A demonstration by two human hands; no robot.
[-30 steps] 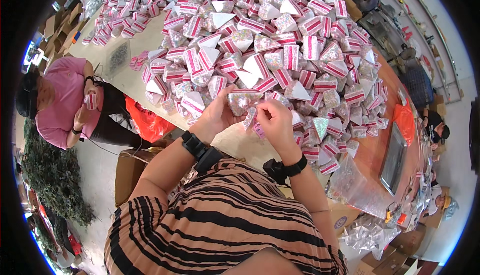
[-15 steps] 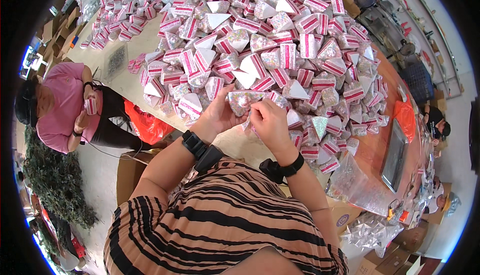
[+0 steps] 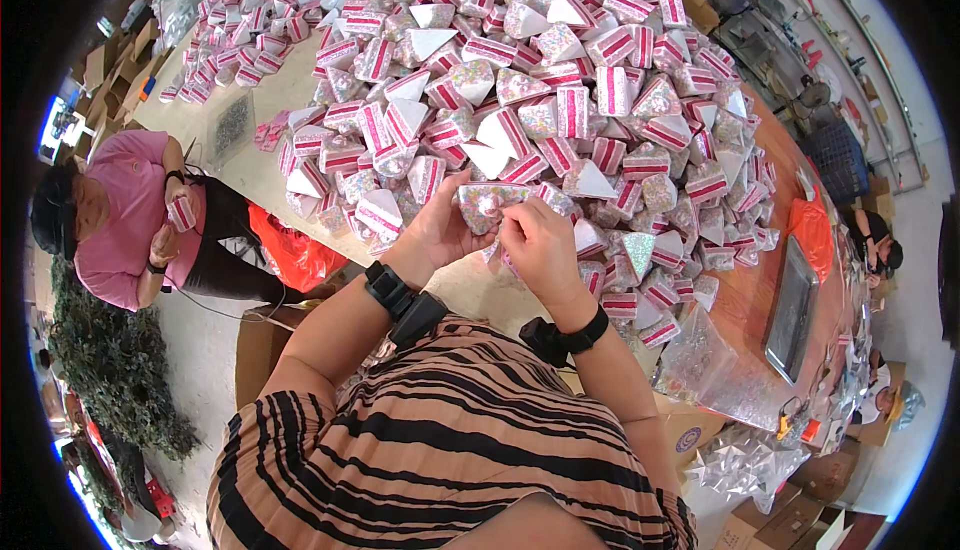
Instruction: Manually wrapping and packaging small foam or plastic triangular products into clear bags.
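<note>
My left hand (image 3: 443,225) is closed around the side of a glittery, wedge-shaped toy cake slice (image 3: 482,207), its iridescent sequined top turned up. My right hand (image 3: 541,250) bends over the slice's right side, thumb and fingertips pinched together against it. What lies between those fingertips is too small to make out. Just beyond both hands rises a large heap of similar cake slices (image 3: 573,112), with white faces, sparkly tops and pink stripes. One slice with a pale green shimmering top (image 3: 638,254) lies right of my right hand.
The table (image 3: 300,212) carries the heap, with a clear bag of small bits (image 3: 236,120) at its left. A dark tray (image 3: 790,310), a red plastic bag (image 3: 808,235) and clear plastic film (image 3: 715,375) lie right. A co-worker in pink (image 3: 125,215) holds a slice at left.
My hands and the slice stay almost in place. The co-worker at left has shifted slightly, hands still around a slice.
</note>
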